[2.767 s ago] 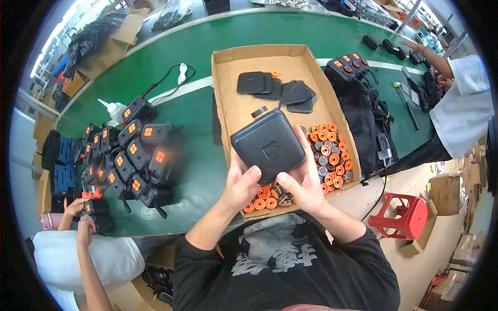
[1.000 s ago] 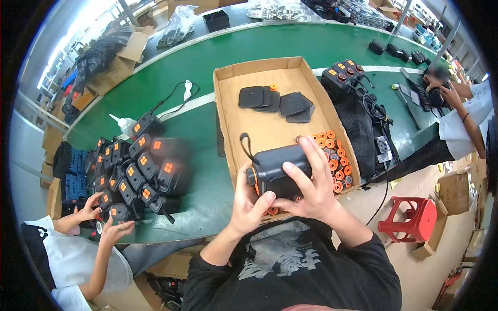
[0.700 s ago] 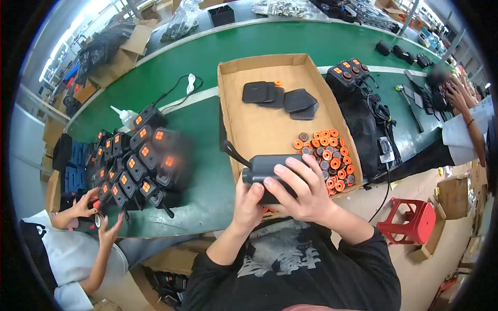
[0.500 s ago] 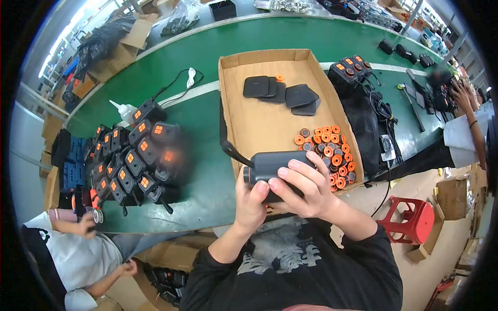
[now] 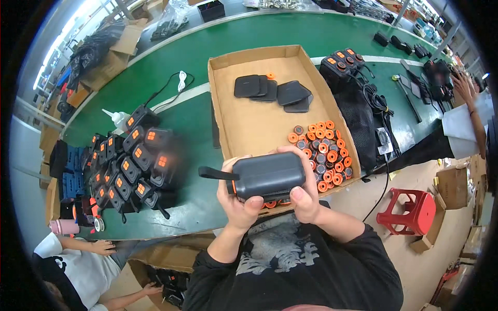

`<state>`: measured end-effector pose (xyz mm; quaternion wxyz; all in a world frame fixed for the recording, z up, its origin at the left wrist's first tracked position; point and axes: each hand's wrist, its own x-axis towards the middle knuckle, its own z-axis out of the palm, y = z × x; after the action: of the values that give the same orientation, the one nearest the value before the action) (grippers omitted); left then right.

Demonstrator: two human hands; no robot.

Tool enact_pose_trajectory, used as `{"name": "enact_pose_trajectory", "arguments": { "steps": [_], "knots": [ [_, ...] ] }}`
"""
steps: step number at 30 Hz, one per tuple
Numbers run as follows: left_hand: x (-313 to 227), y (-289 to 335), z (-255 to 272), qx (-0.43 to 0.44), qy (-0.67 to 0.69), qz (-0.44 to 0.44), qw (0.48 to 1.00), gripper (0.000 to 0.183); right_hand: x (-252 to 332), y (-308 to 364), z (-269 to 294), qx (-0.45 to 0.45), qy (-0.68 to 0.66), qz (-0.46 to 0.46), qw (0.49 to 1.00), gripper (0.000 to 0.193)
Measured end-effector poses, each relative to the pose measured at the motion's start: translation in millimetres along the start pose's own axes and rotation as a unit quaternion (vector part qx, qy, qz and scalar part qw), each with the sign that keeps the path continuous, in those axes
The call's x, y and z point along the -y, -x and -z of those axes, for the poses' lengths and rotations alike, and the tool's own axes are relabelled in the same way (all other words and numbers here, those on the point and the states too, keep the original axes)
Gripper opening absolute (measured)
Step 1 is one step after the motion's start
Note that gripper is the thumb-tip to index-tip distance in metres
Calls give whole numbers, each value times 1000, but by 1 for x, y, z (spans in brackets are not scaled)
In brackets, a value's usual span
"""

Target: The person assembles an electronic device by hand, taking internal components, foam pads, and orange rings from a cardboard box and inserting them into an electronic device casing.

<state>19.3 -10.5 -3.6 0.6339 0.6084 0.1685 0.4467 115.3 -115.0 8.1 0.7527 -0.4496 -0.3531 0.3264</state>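
Observation:
Between my two hands is a black, rounded box-shaped device (image 5: 270, 175) with a black strap (image 5: 218, 173) sticking out of its left end. My left hand (image 5: 237, 206) wraps round that end, its thumb on the near lower edge. The opposite end lies in my right hand (image 5: 307, 193), thumb in front and fingers behind. The device is held above the near edge of a shallow cardboard tray (image 5: 225, 103). In the tray are several orange-and-black round caps (image 5: 330, 155) at the right and thin black square plates (image 5: 246, 86) farther back.
Left on the green table (image 5: 192, 202), many similar black devices (image 5: 124, 171) stand clustered beside a white squeeze bottle (image 5: 117, 119). More devices (image 5: 342, 65) and black cables (image 5: 378, 101) lie right of the tray. People work on both sides. A red stool (image 5: 407, 211) is on the floor.
Both hands have turned the device so its long side faces up, with the strap now pointing left. My right hand has shifted from across its front to its right end.

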Motion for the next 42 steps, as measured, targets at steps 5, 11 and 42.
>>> {"name": "enact_pose_trajectory", "arguments": {
  "steps": [5,11,42],
  "knots": [
    [-1,2,-1,0,-8,-20,1000,87,-11,4,2,-26,75,64,995,81],
    [-13,-14,7,73,47,83,993,108,-13,-3,10,-55,88,72,992,76],
    [-5,-37,29,256,25,173,951,85,12,-10,67,119,132,-195,964,53]
  ]
}}
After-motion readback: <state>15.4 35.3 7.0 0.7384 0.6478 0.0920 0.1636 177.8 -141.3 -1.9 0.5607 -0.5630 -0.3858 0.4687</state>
